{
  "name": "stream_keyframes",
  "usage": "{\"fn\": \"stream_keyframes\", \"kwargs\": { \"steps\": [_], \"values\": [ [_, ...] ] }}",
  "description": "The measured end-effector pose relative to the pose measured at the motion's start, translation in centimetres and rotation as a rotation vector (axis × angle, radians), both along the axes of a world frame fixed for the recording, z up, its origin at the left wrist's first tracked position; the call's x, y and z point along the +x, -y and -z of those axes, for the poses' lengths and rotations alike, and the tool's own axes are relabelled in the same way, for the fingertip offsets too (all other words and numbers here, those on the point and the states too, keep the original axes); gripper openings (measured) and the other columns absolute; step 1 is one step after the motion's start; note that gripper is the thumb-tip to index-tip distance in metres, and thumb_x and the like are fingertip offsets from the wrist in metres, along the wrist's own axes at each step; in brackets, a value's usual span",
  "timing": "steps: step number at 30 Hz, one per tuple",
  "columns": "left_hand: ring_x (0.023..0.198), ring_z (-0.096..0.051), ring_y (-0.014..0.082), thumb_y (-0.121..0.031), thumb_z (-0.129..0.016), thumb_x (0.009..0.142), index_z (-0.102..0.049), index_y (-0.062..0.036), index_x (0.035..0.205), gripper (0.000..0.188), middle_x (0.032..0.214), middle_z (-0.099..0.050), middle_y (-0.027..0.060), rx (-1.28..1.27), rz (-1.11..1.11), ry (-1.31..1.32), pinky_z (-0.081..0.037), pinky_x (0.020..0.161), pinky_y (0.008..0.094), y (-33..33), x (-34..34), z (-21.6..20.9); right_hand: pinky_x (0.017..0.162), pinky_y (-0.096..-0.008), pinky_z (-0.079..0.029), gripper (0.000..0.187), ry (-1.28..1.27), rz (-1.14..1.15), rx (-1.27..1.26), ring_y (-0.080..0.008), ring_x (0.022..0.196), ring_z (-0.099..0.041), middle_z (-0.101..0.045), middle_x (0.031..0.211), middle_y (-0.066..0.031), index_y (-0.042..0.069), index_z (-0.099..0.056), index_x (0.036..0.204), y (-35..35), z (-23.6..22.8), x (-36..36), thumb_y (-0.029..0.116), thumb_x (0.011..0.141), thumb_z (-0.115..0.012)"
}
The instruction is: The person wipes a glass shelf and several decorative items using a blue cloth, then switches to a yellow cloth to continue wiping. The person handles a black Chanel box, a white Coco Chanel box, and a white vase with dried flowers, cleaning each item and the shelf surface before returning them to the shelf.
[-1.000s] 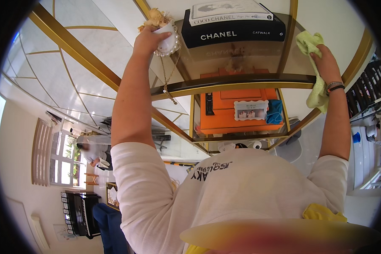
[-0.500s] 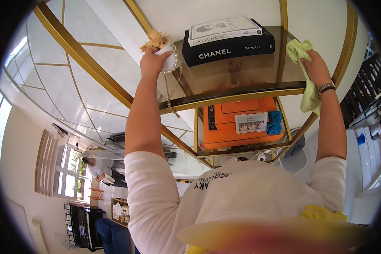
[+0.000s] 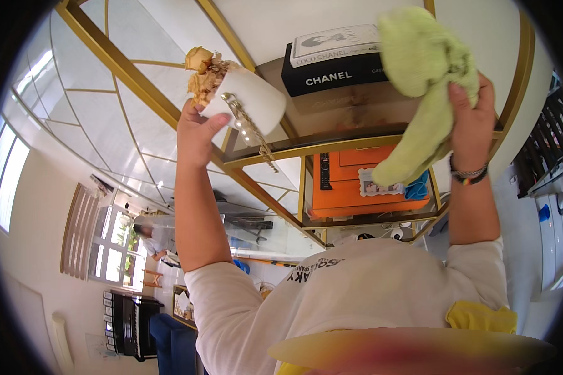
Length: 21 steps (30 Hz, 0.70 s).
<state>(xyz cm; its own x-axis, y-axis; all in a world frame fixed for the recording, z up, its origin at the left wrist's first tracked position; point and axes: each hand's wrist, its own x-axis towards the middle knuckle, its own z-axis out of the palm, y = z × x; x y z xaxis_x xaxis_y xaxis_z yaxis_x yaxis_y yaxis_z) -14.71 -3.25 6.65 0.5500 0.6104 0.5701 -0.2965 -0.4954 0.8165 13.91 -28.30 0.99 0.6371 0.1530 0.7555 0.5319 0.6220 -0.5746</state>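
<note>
A white vase (image 3: 264,103) is tilted in my left hand (image 3: 196,134), which is closed round it near its mouth. Dried tan flowers (image 3: 203,75) stick out of the vase toward the upper left. From its side hangs a chain with pearl-like beads (image 3: 245,129). My right hand (image 3: 472,125) grips a light green cloth (image 3: 413,59), bunched above and hanging down below the fingers. Both hands are raised in front of a gold-framed shelf (image 3: 331,112) with a dark glass surface. Two stacked books, one white (image 3: 331,47) and one black (image 3: 325,80), lie on it, partly hidden by the cloth.
The lower shelf holds an orange box (image 3: 344,203), a black remote control (image 3: 325,172), a small picture frame (image 3: 368,182) and a blue cloth (image 3: 417,186). Gold bars (image 3: 131,65) edge the rack. Another person (image 3: 153,240) is far off at the left, beyond a piano (image 3: 131,325).
My left hand has drawn the vase back from the shelf, tilting it over. The green cloth has come off the shelf's right side, nearer to me, in my right hand.
</note>
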Motion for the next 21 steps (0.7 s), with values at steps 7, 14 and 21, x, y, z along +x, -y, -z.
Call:
{"fn": "stream_keyframes", "kwargs": {
  "steps": [7,14,21],
  "values": [
    [0.095,-0.056,0.0168,-0.005,-0.080,0.060,-0.049,0.0008,0.108,0.057,0.106,-0.058,0.0074,-0.039,0.078,0.110,-0.046,0.083,0.0302,8.7,-1.6,2.8,0.097,-0.0409,-0.032,0.049,0.654,-0.136,-0.104,-0.0345,0.111,-0.043,-0.040,0.126,-0.0212,0.005,-0.044,0.119,-6.1,1.3,-12.2,0.014,0.076,-0.065],
    [0.096,-0.055,0.0150,-0.010,-0.083,0.057,-0.049,0.0025,0.109,0.063,0.103,-0.059,0.0081,-0.005,-0.054,-0.032,-0.043,0.085,0.0304,10.9,-5.6,3.4,0.091,-0.0355,-0.038,0.050,0.376,-0.811,-0.256,-0.0285,0.107,-0.048,-0.046,0.118,-0.0194,0.001,-0.041,0.123,-8.5,1.0,-13.4,0.024,0.083,-0.059],
    [0.096,-0.055,0.0149,-0.008,-0.082,0.057,-0.048,0.0018,0.107,0.061,0.105,-0.058,0.0076,-0.116,-0.047,0.006,-0.044,0.085,0.0303,10.8,-6.6,4.1,0.089,-0.0360,-0.039,0.049,0.299,-0.928,-0.438,-0.0297,0.103,-0.049,-0.047,0.114,-0.0195,0.000,-0.040,0.124,-9.2,0.4,-14.3,0.024,0.084,-0.057]
  ]
}}
